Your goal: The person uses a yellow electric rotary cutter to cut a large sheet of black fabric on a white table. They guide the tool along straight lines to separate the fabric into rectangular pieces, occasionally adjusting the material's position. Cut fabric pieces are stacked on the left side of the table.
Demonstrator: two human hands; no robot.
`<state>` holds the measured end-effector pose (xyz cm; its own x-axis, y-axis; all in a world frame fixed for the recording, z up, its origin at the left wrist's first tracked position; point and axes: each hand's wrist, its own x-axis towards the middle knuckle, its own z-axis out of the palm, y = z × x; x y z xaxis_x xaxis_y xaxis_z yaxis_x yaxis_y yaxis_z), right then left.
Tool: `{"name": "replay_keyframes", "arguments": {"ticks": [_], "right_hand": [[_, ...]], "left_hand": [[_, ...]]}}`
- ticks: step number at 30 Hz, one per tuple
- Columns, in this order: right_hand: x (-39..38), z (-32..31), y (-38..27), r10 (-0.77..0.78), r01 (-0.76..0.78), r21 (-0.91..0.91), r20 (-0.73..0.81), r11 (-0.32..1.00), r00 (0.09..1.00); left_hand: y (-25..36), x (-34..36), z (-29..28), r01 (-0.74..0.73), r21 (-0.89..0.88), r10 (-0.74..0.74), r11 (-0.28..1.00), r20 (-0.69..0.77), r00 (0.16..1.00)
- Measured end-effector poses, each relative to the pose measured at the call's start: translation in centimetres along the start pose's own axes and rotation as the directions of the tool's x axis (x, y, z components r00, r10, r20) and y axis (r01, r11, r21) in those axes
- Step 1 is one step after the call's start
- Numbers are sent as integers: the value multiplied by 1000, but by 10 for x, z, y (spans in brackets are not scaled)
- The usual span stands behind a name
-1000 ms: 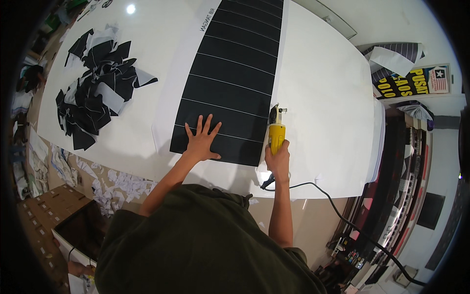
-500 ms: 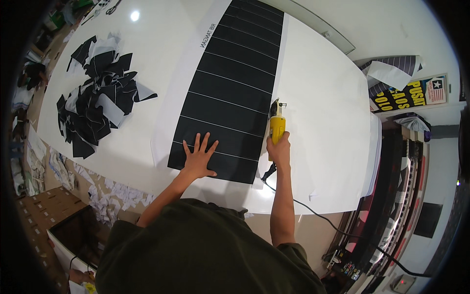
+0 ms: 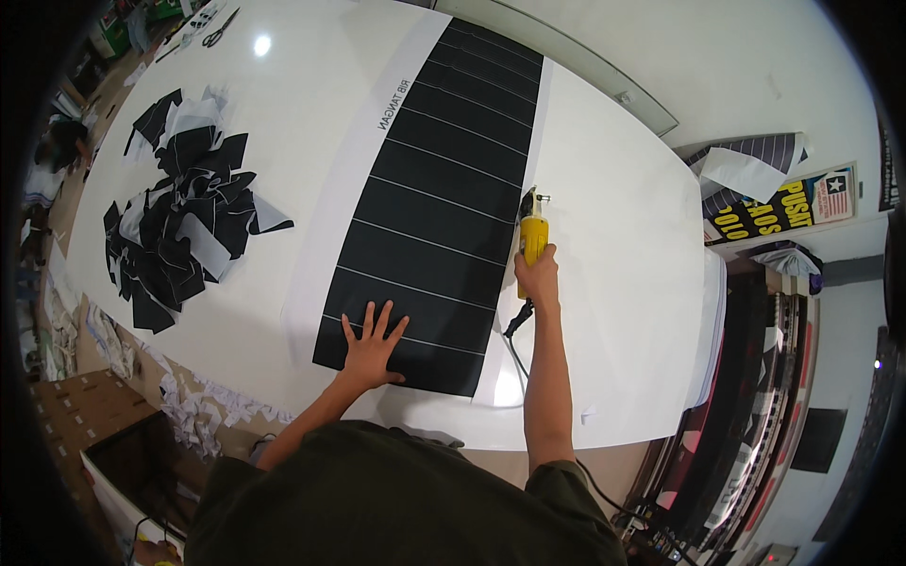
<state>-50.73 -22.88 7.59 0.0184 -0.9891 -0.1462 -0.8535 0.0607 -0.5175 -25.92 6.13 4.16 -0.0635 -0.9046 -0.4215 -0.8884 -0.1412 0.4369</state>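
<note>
My left hand (image 3: 372, 349) lies spread on the near end of a long black strip (image 3: 425, 198) with thin white crosswise lines, on white paper bearing small print. My right hand (image 3: 538, 274) grips a yellow corded electric cutter (image 3: 533, 231), its head (image 3: 528, 198) at the strip's right edge. The black cord runs back beneath my right forearm. The white table (image 3: 613, 358) carries both. To the left lies a loose pile of black and pale cut pieces (image 3: 189, 226).
Scissors (image 3: 217, 30) lie at the table's far left. A striped roll (image 3: 755, 160) and a yellow-lettered banner (image 3: 746, 222) are beyond the right edge, above long dark rolls (image 3: 717, 377). Paper scraps (image 3: 193, 415) and an open box (image 3: 132, 472) sit lower left, beside another person's hand (image 3: 151, 552).
The cutter in my right hand has moved forward along the strip's right edge. My left hand stays spread on the same part of the strip. The whole view has shifted.
</note>
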Motion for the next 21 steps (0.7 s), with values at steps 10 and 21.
{"name": "replay_keyframes", "arguments": {"ticks": [10, 21], "right_hand": [[84, -2, -22, -19, 19, -27, 1, 999, 1000], [177, 1, -31, -64, 62, -38, -38, 997, 997]], "left_hand": [[-2, 3, 0, -1, 30, 1, 1000, -10, 1000], [-3, 5, 3, -22, -5, 22, 1000, -37, 999]]}}
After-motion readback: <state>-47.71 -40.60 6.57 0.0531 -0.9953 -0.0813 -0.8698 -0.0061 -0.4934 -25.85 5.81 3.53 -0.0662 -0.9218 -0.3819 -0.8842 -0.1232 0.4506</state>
